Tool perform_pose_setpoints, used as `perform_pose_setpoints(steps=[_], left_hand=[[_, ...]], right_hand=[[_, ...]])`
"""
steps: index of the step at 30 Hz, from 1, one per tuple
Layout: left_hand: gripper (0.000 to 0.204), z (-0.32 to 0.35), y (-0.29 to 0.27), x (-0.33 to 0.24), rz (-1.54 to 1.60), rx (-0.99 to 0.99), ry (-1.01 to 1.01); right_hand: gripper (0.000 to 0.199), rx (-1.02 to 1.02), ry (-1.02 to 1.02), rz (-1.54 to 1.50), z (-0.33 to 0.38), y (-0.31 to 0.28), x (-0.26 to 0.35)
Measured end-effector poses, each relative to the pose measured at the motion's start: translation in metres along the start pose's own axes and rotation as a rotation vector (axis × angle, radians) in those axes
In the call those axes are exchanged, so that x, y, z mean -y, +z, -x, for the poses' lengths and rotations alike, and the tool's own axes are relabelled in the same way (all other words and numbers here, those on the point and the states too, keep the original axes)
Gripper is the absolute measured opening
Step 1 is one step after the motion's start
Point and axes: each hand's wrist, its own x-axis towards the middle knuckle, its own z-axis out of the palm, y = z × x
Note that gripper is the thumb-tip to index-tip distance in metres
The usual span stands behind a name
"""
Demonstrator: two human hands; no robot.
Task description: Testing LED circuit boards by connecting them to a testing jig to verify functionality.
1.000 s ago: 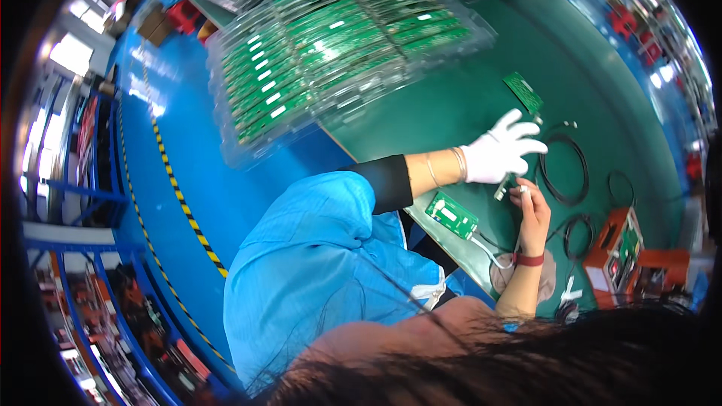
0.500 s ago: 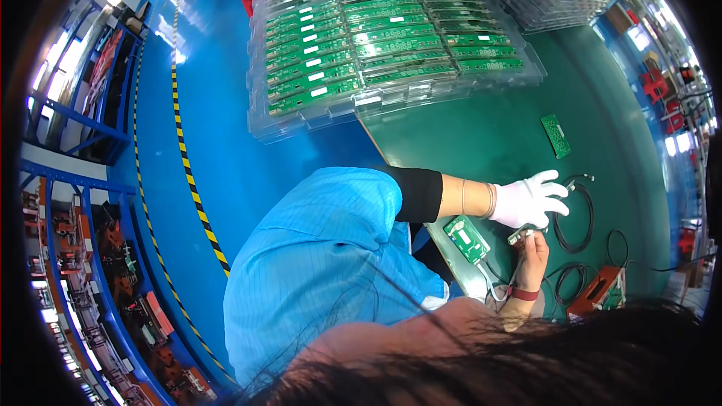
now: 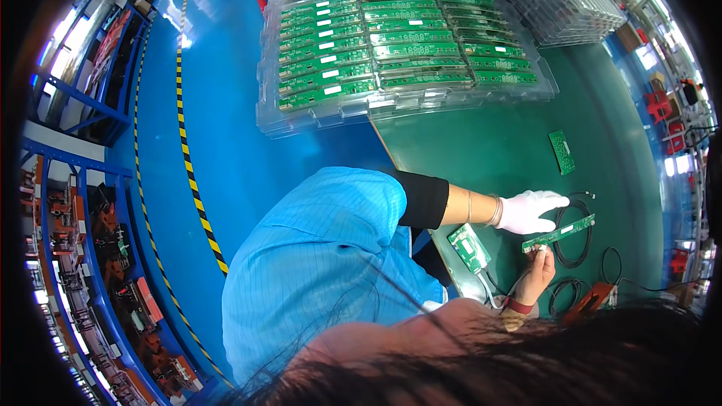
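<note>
My right hand (image 3: 538, 274), bare with a red wristband, pinches the left end of a long narrow green circuit board (image 3: 560, 233). The board slants up to the right, and small white parts show beside the fingertips. My left hand (image 3: 526, 212), in a white glove, is just above the board with its fingers stretched out; it holds nothing. Below the left wrist lies a green board in a white frame (image 3: 469, 248), with a white cable (image 3: 487, 289) running from it toward my right wrist. A coil of black cable (image 3: 580, 256) lies partly behind the held board.
Clear plastic trays (image 3: 316, 116) with rows of green boards stand at the table's far side; more stacked trays (image 3: 549, 7) are beside them. A loose green board (image 3: 561, 153) lies on the green table (image 3: 481, 143). An orange fixture (image 3: 590, 301) and another cable coil (image 3: 565, 295) are at lower right.
The narrow board has turned from a foreshortened view to show its full length, slanting up to the right. My left hand's spread fingers have come closer together. The whole view has shifted slightly.
</note>
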Motion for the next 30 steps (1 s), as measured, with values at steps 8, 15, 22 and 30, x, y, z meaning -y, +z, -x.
perform_pose_setpoints(steps=[8, 15, 22, 30], left_hand=[[0.04, 0.001, -0.014, -0.032, 0.071, 0.421, -0.276], [0.036, 0.002, -0.016, -0.033, 0.141, 0.461, -0.317], [0.037, 0.001, -0.02, -0.034, 0.16, 0.491, -0.333], [0.047, -0.005, -0.011, -0.008, -0.378, -0.124, 0.232]], right_hand=[[0.017, 0.141, -0.107, 0.233, -0.001, -0.008, -0.003], [0.013, 0.114, -0.063, 0.233, 0.002, 0.0, 0.006], [0.012, 0.136, -0.003, 0.089, 0.004, -0.009, 0.002], [0.015, 0.169, 0.015, -0.334, 0.001, -0.012, 0.004]])
